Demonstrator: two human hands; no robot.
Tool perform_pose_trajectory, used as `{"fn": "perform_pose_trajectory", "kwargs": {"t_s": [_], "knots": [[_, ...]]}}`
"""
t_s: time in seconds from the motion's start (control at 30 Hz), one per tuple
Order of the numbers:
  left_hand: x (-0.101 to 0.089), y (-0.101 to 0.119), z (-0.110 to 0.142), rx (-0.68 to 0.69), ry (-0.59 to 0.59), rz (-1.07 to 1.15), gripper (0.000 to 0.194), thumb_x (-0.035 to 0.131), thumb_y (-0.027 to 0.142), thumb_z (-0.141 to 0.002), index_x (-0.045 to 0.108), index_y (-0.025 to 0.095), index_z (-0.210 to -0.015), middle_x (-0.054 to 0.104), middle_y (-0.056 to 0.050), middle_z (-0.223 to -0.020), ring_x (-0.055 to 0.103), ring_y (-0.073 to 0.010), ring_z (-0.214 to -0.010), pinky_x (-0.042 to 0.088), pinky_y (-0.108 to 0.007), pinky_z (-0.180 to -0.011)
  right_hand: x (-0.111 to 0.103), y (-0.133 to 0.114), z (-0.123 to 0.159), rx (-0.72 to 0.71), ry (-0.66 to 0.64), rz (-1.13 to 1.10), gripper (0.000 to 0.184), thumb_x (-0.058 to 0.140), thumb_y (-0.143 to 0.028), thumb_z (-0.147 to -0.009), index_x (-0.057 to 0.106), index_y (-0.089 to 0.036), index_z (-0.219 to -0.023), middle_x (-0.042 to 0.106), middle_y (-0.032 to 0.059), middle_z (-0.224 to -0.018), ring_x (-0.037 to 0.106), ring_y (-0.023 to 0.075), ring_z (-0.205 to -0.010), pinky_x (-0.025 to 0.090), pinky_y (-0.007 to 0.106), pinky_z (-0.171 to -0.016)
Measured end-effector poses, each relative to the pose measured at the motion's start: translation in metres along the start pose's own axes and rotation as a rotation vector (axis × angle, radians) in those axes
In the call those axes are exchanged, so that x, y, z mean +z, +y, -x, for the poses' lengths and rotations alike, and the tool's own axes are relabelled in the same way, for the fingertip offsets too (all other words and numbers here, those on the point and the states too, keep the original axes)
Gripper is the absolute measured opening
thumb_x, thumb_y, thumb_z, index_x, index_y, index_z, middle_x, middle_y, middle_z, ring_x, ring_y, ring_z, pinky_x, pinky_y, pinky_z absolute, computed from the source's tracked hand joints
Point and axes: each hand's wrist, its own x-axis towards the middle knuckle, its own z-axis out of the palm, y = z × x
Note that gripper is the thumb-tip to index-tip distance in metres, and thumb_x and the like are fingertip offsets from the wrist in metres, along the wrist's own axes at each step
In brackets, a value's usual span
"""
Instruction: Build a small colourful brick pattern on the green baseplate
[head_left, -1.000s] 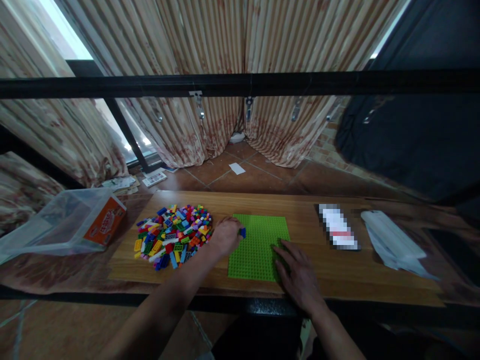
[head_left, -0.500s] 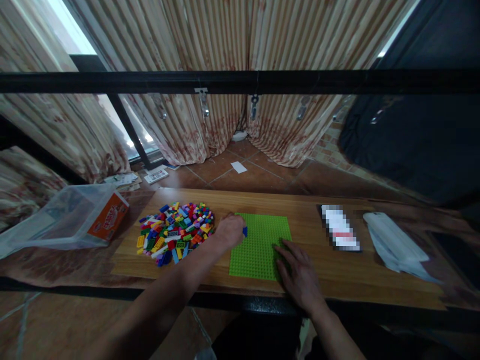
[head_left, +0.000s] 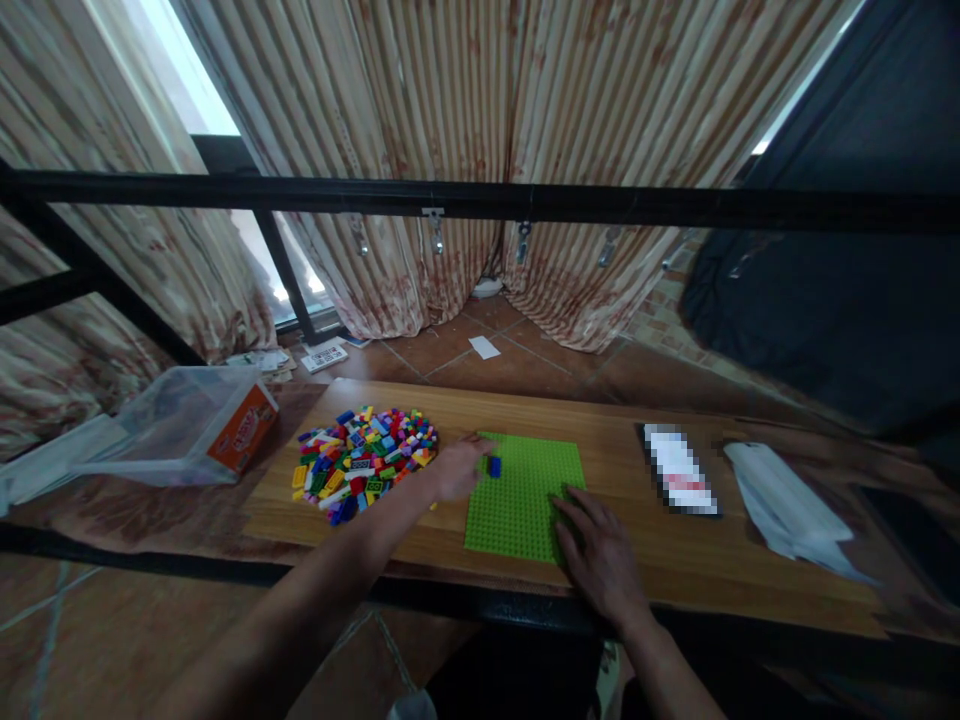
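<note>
A blue brick sits on the upper left part of the green baseplate. Just left of that brick is my left hand, over the plate's left edge, fingers stretched out and holding nothing I can see. My right hand lies with fingers spread on the plate's lower right edge. To the left of the plate is a pile of mixed coloured bricks, partly behind my left forearm.
Everything rests on a wooden board. On the left stands a clear plastic box with an orange label. A phone and a white plastic package lie on the right. A black rail crosses beyond the table.
My left hand has let go of the blue brick and shifted slightly left, its fingers extended. The brick now shows fully on the plate. My right hand stays at the plate's edge.
</note>
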Motion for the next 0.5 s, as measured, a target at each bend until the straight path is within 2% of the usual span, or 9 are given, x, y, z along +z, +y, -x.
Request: {"fn": "perform_pose_trajectory", "kwargs": {"t_s": [0.17, 0.33, 0.5], "knots": [[-0.001, -0.002, -0.002, -0.126, 0.032, 0.040, 0.043, 0.051, 0.010, -0.079, 0.057, 0.020, -0.121, 0.066, -0.005, -0.114, 0.061, -0.0159, -0.104, 0.046, -0.028, -0.095, 0.001, 0.001, 0.000, -0.006, 0.008, -0.014, 0.036, 0.046, -0.035, -0.090, 0.059, -0.025, -0.122, 0.054, 0.0086, -0.130, 0.049, 0.0267, -0.120, 0.043, 0.050, -0.097], [0.005, 0.004, -0.004, -0.050, 0.046, -0.068, 0.038, 0.068, 0.024, -0.072, 0.063, 0.022, -0.110, 0.064, -0.005, -0.112, 0.056, -0.0203, -0.110, 0.043, -0.031, -0.099, 0.002, 0.002, 0.000, -0.013, 0.020, -0.015, 0.036, 0.046, -0.035, -0.089, 0.059, -0.025, -0.121, 0.055, 0.0086, -0.130, 0.049, 0.0270, -0.119, 0.043, 0.050, -0.097], [0.012, 0.005, -0.003, -0.002, 0.067, -0.092, 0.024, 0.064, 0.021, -0.077, 0.064, 0.019, -0.101, 0.061, -0.006, -0.104, 0.056, -0.0202, -0.106, 0.043, -0.032, -0.099, 0.001, 0.001, 0.000, -0.005, 0.010, -0.019, 0.035, 0.046, -0.035, -0.090, 0.059, -0.025, -0.121, 0.054, 0.0086, -0.130, 0.049, 0.0263, -0.119, 0.043, 0.050, -0.097]]}}
